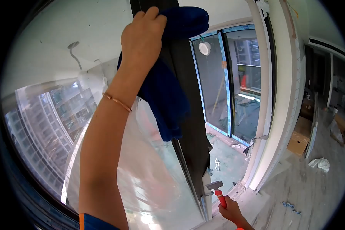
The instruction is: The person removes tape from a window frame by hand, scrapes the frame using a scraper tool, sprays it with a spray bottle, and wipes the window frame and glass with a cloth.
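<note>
My left hand is raised high, its fingers closed on a dark blue cloth. The cloth lies against the dark upright frame of a glass panel, with one end bunched right of my fingers and the rest hanging below. Low on the right, my right hand grips a scraper by its red handle. Its wide grey blade points up, close to the lower part of the frame.
Left of the frame is a large glass pane with reflections. Through the opening stands a sliding door edged with blue tape. A round white fixture hangs near the frame. A cardboard box and a crumpled white bag rest on the floor.
</note>
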Tool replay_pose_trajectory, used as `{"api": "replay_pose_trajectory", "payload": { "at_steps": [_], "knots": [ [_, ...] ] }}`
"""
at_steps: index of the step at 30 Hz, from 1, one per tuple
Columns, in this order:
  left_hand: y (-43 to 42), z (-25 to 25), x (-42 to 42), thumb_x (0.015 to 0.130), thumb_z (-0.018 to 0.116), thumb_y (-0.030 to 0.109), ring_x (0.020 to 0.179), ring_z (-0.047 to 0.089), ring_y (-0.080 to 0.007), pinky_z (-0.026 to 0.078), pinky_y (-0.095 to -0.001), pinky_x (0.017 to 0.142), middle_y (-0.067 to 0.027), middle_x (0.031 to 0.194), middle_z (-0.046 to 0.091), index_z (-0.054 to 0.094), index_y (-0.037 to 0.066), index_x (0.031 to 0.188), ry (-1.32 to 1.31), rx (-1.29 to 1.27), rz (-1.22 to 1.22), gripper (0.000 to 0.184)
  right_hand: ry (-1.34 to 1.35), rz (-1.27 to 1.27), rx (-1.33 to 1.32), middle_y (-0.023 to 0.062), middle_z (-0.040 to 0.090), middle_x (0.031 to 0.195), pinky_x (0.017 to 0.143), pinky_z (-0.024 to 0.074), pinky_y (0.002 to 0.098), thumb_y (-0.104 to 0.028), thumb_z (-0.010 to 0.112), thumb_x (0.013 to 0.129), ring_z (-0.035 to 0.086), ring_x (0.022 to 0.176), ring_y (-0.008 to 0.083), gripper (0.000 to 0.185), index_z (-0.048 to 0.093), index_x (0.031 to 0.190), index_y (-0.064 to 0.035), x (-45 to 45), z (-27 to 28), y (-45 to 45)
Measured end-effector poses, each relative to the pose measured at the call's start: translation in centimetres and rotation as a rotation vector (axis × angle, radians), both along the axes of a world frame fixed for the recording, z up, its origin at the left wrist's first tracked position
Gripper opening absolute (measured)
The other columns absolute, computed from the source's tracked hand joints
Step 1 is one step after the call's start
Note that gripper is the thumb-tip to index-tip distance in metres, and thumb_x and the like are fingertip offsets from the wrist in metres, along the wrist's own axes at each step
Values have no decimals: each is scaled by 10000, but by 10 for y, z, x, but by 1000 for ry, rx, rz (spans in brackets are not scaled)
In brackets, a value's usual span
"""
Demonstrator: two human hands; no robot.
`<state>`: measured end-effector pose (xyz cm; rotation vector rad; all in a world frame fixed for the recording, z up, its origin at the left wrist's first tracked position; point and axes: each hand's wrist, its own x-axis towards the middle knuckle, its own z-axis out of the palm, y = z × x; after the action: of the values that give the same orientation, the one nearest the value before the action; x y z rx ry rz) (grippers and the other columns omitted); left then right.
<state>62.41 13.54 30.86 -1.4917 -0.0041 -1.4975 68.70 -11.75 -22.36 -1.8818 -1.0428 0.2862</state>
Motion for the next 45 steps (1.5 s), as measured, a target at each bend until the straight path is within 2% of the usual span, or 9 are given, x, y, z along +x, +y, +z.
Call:
{"api": "replay_pose_trajectory", "payload": {
  "at_steps": [6, 11, 18, 25, 35, 38, 39, 43, 45],
  "knots": [
    [-17, -214, -32, 701, 647, 23, 728, 519, -166, 442, -252, 539, -49, 941, 545, 660, 10, 962, 460, -157, 110, 262, 20, -94, -25, 223, 632, 737, 618, 497, 484, -110, 634, 773, 630, 697, 435, 247, 537, 980, -15, 8, -1, -33],
    [-10, -125, -22, 689, 645, 37, 749, 542, -164, 468, -267, 540, -20, 940, 536, 646, 49, 957, 314, -68, 132, 269, 145, -190, 39, 220, 621, 709, 614, 502, 483, -92, 622, 751, 617, 681, 449, 242, 543, 970, -25, 42, -24, -49],
    [-2, 89, 2, 735, 624, -2, 806, 599, -239, 548, -370, 617, -32, 898, 572, 631, 81, 811, -49, 39, 107, 113, 264, -88, 182, 136, 669, 667, 589, 567, 357, -106, 620, 786, 701, 599, 255, 365, 554, 1130, 0, 21, 8, -14],
    [-5, -51, -20, 696, 642, -16, 809, 571, -190, 530, -315, 593, -6, 930, 553, 627, 85, 965, 375, 47, 119, 288, 88, 17, 132, 147, 684, 739, 612, 545, 364, -118, 600, 802, 678, 595, 274, 416, 528, 1190, 14, 12, -5, -13],
    [1, 104, 15, 787, 630, 37, 813, 570, -191, 481, -345, 611, 9, 959, 576, 669, 101, 948, -203, 77, 198, 178, 316, -25, 265, 119, 632, 757, 532, 505, 321, -162, 630, 885, 620, 567, 191, 525, 467, 1384, -132, -5, 17, -9],
    [-5, 48, 9, 780, 632, 53, 850, 544, -188, 446, -333, 609, -1, 960, 558, 667, 67, 1058, -133, 3, 166, 281, 224, -10, 224, 205, 656, 785, 591, 525, 390, -235, 619, 913, 669, 622, 311, 529, 436, 1399, -136, -2, 11, -16],
    [-7, 23, 5, 614, 747, 2, 896, 545, -222, 482, -339, 650, -15, 1024, 547, 614, 65, 1168, -52, -73, 150, 573, 268, -17, 256, 154, 632, 753, 545, 501, 357, -197, 623, 900, 627, 579, 252, 520, 455, 1387, -123, -1, 11, -21],
    [-11, -76, -11, 605, 730, -9, 859, 547, -252, 520, -362, 725, -42, 1028, 523, 599, 34, 1154, 151, -185, 70, 566, 476, -28, 291, 20, 517, 653, 433, 403, 274, -96, 588, 895, 493, 479, 107, 377, 531, 1263, -36, 1, 42, -49],
    [-50, -111, -32, 682, 671, -5, 962, 591, -301, 532, -407, 779, -65, 1004, 535, 618, 55, 1126, 328, -719, -63, 451, 272, -77, 402, 27, 520, 664, 437, 410, 274, -144, 571, 926, 492, 477, 112, 404, 480, 1308, -52, 6, 62, -53]
  ]
}}
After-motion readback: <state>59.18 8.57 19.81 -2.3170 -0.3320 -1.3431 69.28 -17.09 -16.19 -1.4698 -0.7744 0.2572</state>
